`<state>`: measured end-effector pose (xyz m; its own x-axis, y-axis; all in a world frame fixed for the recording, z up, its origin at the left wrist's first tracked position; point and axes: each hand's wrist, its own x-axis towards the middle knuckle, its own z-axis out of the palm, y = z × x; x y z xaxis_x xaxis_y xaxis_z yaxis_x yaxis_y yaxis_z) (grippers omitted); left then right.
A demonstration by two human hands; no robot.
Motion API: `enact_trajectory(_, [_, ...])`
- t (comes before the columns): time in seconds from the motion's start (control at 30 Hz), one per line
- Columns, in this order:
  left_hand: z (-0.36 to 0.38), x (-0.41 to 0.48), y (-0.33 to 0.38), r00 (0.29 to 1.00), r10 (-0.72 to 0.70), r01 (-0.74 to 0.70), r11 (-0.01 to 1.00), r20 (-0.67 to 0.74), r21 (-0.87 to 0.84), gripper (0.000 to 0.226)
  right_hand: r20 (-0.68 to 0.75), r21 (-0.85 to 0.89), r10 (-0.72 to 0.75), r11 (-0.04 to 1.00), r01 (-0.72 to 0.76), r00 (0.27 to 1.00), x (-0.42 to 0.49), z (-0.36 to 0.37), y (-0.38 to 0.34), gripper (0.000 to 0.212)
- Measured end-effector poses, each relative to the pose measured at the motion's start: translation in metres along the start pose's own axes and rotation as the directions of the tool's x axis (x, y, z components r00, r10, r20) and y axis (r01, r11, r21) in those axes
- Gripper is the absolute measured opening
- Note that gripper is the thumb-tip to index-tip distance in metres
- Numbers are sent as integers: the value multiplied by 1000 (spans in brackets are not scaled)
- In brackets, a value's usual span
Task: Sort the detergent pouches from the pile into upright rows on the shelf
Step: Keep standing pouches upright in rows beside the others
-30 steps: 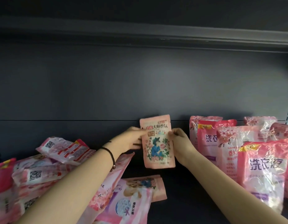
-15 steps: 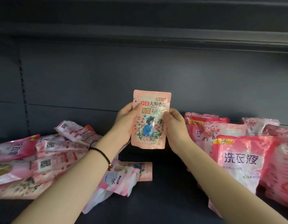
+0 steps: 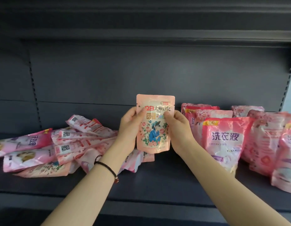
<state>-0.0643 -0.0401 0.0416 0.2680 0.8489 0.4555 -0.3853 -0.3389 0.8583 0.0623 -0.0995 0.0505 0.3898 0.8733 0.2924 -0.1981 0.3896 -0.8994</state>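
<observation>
Peach pouch [image 3: 155, 128] lifted nearer, both hands' fingers [image 3: 167, 115] gripping it, dark shelf [image 3: 157, 181] below

A dark grey shelf [image 3: 157, 181] carries everything here, with a dark back panel behind it. Taking the front upright pouch with large purple lettering [image 3: 226, 141] as the landmark: more pink upright pouches [image 3: 262, 137] stand in rows behind it and to its right, touching one another. Well to its left, a pile of pink pouches [image 3: 60, 144] lies flat and overlapping on the shelf, several showing square code labels. Between pile and landmark, the shelf surface is bare along the front edge.
</observation>
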Motion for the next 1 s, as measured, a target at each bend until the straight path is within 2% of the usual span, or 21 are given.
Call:
enact_trajectory(0.17, [8, -31, -17, 995, -91, 91, 996, 44, -14, 14, -120, -14, -3, 1000, 1, 993, -34, -20, 9, 11])
enact_trajectory(0.3, [24, -62, -38, 980, -168, 172, 985, 107, -26, 21, -146, -18, 18, 1000, -21, 989, -59, -52, 21, 16])
enact_trajectory(0.4, [38, -76, -53, 967, -221, 223, 975, 130, -1, 11, -174, -25, 31, 999, -36, 984, -71, -77, 30, 17])
enact_trajectory(0.47, [47, -80, -59, 958, -249, 248, 968, 146, 24, 16, -190, -41, 21, 999, -30, 982, -78, -91, 31, 16])
enact_trajectory(0.6, [69, -85, -66, 942, -252, 259, 966, 223, -3, 18, -195, -66, 0, 998, -13, 981, -82, -115, 22, 16])
enact_trajectory(0.87, [126, -97, -82, 926, -226, 260, 962, 303, -79, 23, -208, -9, -18, 1000, 16, 978, -84, -168, 5, 14])
enact_trajectory(0.93, [139, -98, -82, 914, -242, 275, 960, 327, -59, 24, -223, -21, -26, 1000, 22, 974, -83, -182, -1, 15])
enact_trajectory(1.0, [147, -97, -78, 911, -249, 252, 967, 329, 34, 22, -243, -45, -35, 999, 24, 969, -81, -194, -8, 20])
